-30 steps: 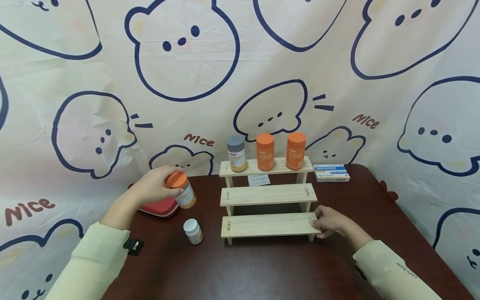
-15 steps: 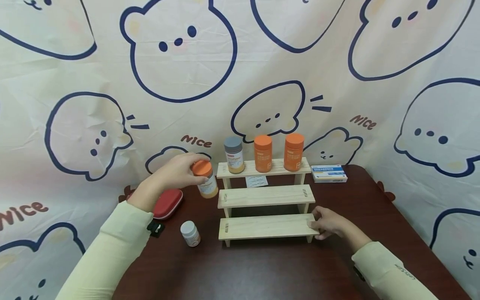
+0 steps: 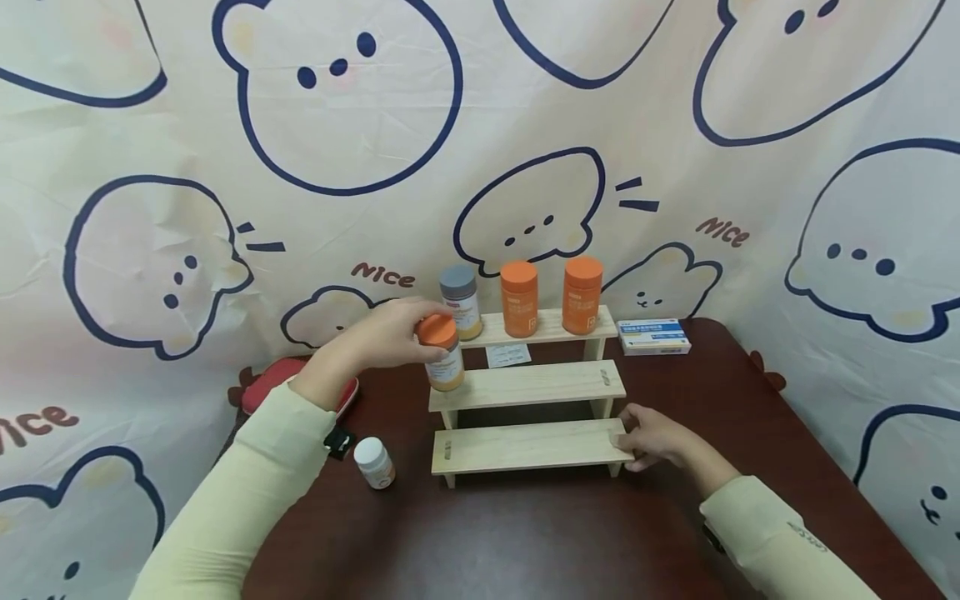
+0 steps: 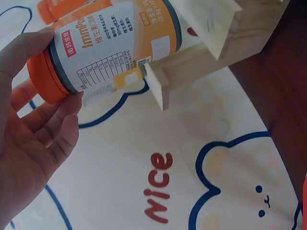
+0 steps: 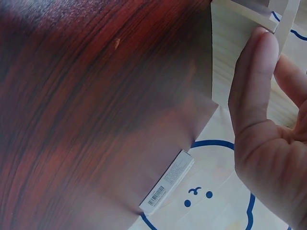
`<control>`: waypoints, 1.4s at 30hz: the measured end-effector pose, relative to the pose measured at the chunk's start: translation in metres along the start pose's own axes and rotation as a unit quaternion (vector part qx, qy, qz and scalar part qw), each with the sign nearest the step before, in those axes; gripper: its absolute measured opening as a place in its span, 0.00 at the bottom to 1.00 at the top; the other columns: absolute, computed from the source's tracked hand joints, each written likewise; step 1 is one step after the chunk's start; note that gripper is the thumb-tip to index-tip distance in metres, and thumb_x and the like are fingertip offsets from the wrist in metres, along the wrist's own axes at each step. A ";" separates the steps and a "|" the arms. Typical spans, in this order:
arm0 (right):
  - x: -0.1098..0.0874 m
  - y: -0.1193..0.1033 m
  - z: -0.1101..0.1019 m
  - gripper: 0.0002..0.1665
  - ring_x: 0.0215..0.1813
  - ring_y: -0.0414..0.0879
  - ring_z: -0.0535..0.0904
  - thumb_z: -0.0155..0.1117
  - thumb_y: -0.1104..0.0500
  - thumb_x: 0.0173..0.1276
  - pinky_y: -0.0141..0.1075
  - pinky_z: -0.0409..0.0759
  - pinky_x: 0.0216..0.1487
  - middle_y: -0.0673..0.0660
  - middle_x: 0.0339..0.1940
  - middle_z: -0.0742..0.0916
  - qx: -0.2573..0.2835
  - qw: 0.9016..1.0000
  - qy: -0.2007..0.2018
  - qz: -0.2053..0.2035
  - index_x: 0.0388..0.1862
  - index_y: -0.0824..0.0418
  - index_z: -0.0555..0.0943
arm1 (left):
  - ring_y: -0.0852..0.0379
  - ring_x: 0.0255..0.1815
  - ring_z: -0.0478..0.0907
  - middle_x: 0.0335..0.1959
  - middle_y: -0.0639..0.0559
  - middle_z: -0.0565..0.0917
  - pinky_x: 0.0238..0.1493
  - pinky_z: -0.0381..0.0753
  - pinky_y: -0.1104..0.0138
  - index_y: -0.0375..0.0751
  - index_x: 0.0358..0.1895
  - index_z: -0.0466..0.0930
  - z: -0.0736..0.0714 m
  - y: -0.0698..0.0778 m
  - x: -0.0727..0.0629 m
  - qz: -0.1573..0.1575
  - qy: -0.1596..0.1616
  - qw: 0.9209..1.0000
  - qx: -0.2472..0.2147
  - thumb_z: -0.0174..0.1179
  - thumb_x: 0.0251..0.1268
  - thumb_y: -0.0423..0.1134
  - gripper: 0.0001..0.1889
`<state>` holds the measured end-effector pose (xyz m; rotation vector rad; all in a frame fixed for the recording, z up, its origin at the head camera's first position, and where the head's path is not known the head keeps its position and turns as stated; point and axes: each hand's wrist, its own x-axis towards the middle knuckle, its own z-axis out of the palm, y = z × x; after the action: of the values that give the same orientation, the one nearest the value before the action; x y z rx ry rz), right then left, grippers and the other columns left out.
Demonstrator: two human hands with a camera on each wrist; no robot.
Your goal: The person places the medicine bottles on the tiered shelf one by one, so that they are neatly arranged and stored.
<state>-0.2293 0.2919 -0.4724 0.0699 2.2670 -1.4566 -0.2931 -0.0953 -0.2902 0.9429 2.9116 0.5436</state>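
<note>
My left hand [image 3: 390, 333] grips a supplement bottle [image 3: 447, 367] by its orange lid. The bottle is at the left end of the wooden stepped rack's middle tier [image 3: 525, 383]; whether its base touches the board I cannot tell. In the left wrist view, the bottle [image 4: 110, 43] shows a white and orange label, with thumb and fingers around the lid. My right hand [image 3: 660, 437] pinches the right end of the bottom tier [image 3: 525, 447]. Up close in the right wrist view, thumb and finger of the right hand [image 5: 268, 124] meet the board's edge.
A grey-lidded bottle [image 3: 461, 304] and two orange bottles [image 3: 520, 300] stand on the top tier. A small white bottle [image 3: 375, 463] stands left of the rack. Behind the left arm lies a red case [image 3: 273, 379]. A blue-and-white box [image 3: 654, 337] lies at the back right.
My left hand has carried the orange-lidded bottle rightward from above the red case to the middle tier's left end. The right hand stays on the bottom tier. The head view has shifted slightly.
</note>
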 end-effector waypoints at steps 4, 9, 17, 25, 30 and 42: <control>0.000 -0.003 0.001 0.23 0.28 0.48 0.79 0.59 0.64 0.66 0.38 0.82 0.26 0.64 0.31 0.79 -0.001 1.000 -0.003 -0.002 0.55 0.72 0.64 | 0.51 0.51 0.73 0.59 0.49 0.75 0.51 0.77 0.57 0.50 0.63 0.72 0.008 -0.002 0.006 0.003 -0.014 1.000 0.006 0.68 0.53 0.47 0.31; 0.002 -0.006 0.003 0.23 0.27 0.48 0.79 0.60 0.65 0.65 0.38 0.82 0.27 0.64 0.31 0.79 0.001 1.000 0.000 -0.003 0.54 0.71 0.64 | 0.52 0.53 0.73 0.62 0.48 0.73 0.53 0.76 0.56 0.49 0.64 0.71 0.017 -0.005 0.008 0.002 -0.025 1.000 0.000 0.68 0.53 0.48 0.32; 0.003 -0.008 0.005 0.23 0.27 0.48 0.79 0.60 0.66 0.64 0.37 0.82 0.26 0.63 0.29 0.79 0.006 1.000 -0.003 -0.001 0.54 0.71 0.64 | 0.52 0.51 0.73 0.60 0.49 0.74 0.52 0.76 0.57 0.47 0.62 0.72 0.024 -0.005 0.008 0.011 -0.037 0.999 -0.002 0.68 0.54 0.47 0.31; 0.003 -0.009 0.004 0.24 0.27 0.48 0.79 0.60 0.65 0.65 0.37 0.82 0.26 0.64 0.30 0.79 0.002 1.000 -0.008 0.000 0.56 0.72 0.63 | 0.50 0.54 0.72 0.64 0.47 0.70 0.54 0.76 0.54 0.51 0.66 0.68 0.029 -0.004 0.006 -0.007 -0.040 0.999 -0.003 0.67 0.56 0.47 0.33; 0.003 -0.007 0.004 0.25 0.27 0.48 0.79 0.60 0.64 0.65 0.37 0.82 0.26 0.64 0.31 0.78 -0.002 1.000 -0.007 0.006 0.56 0.71 0.63 | 0.50 0.59 0.70 0.67 0.47 0.68 0.57 0.73 0.52 0.52 0.68 0.66 0.032 -0.005 0.003 -0.001 -0.032 0.999 -0.004 0.66 0.56 0.50 0.35; 0.001 -0.002 -0.001 0.24 0.28 0.48 0.80 0.59 0.65 0.65 0.38 0.83 0.27 0.65 0.31 0.80 0.010 1.000 -0.006 0.010 0.56 0.72 0.64 | 0.49 0.64 0.67 0.63 0.49 0.72 0.60 0.69 0.49 0.56 0.68 0.66 0.001 -0.002 -0.018 0.021 0.020 0.999 0.012 0.65 0.57 0.53 0.34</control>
<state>-0.2314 0.2920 -0.4704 0.0895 2.2369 -1.4650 -0.2798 -0.1073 -0.2931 1.0113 2.9458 0.5364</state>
